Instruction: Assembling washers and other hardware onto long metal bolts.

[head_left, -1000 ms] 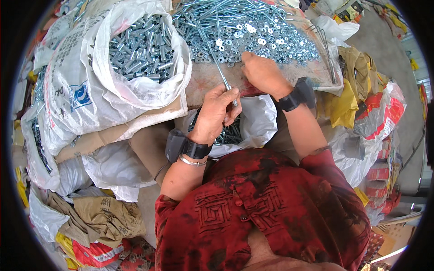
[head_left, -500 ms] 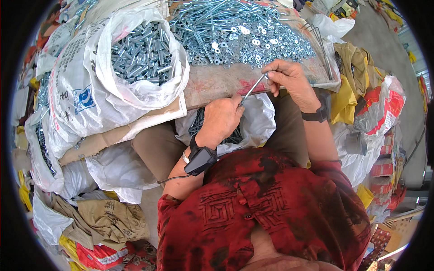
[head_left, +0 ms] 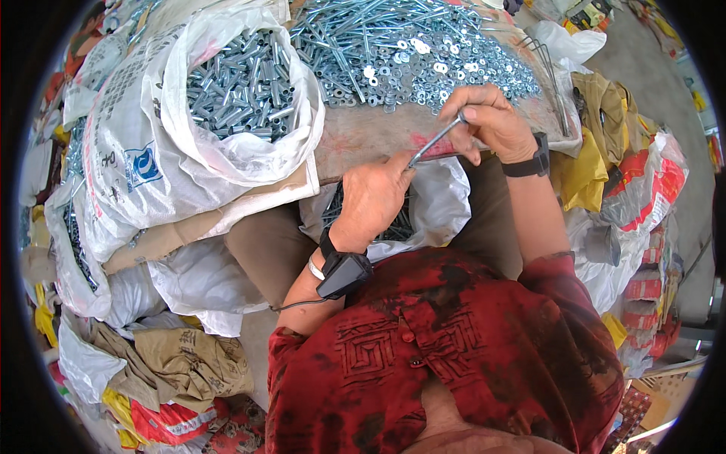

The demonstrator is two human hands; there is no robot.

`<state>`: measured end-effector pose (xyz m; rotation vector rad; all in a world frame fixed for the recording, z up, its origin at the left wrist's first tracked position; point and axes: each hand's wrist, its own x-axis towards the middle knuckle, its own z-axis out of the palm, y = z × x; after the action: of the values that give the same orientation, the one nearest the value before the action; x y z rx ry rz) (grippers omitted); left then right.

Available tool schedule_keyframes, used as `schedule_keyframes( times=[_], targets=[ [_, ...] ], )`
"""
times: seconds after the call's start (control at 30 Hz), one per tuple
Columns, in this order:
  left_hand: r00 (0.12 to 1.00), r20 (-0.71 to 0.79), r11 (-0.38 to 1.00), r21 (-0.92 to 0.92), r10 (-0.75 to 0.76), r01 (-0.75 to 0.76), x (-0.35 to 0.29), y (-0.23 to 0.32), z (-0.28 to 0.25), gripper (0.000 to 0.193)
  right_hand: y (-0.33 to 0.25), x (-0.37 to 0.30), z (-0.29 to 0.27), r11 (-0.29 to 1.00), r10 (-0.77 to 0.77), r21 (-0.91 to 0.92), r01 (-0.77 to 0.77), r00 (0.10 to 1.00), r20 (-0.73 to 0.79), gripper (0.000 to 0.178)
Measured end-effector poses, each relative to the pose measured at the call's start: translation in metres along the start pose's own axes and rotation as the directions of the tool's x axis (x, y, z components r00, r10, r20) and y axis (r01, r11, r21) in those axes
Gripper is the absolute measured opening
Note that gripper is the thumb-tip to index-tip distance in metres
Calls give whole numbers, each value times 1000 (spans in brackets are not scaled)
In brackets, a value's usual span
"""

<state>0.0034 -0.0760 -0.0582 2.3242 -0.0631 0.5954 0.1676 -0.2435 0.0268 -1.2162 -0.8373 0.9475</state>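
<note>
My left hand (head_left: 374, 195) is closed round the lower end of a long, thin metal bolt (head_left: 436, 141), which slants up to the right. The thumb and index finger of my right hand (head_left: 495, 129) pinch the bolt's upper end. Something small and round shows there, perhaps a nut or washer, too small to make out. Both hands are just over the near edge of the cloth-covered work surface (head_left: 355, 136). Below them, a white bag (head_left: 446, 200) holds dark metal rods, partly hidden by my left hand.
A white woven sack (head_left: 125, 163) at the left stands open, full of short metal tubes (head_left: 246, 87). Loose washers (head_left: 423, 72) and long bolts (head_left: 363, 34) are heaped at the back. Bent wire rods (head_left: 556, 83) lie on the right edge. Yellow plastic (head_left: 582, 174) hangs beside my right wrist.
The view has shifted slightly. My right hand has turned, and its fingers have curled further at the bolt's upper end. My left hand still grips the lower end.
</note>
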Motion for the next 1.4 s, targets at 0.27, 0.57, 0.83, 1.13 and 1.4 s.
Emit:
schedule_keyframes(
  times=[0.27,0.57,0.83,1.13,1.4],
  targets=[
    [996,13,995,44,-88,87,1,-4,-5,17,5,6,2,990,-39,131,44,998,-43,23],
    [994,-58,994,41,-94,97,3,-6,-7,16,17,6,24,994,-83,42,97,960,-267,28],
    [916,213,422,-836,-339,351,5,-16,-5,13,57,60,-9,841,-214,-535,-79,860,-463,23],
    [891,256,315,-868,-375,383,4,-18,-8,12,75,73,17,-97,-341,-944,-316,901,-266,23],
    [965,140,919,-302,-220,253,0,-18,0,17,27,19,15,977,-149,-200,67,891,-429,16]
  ],
)
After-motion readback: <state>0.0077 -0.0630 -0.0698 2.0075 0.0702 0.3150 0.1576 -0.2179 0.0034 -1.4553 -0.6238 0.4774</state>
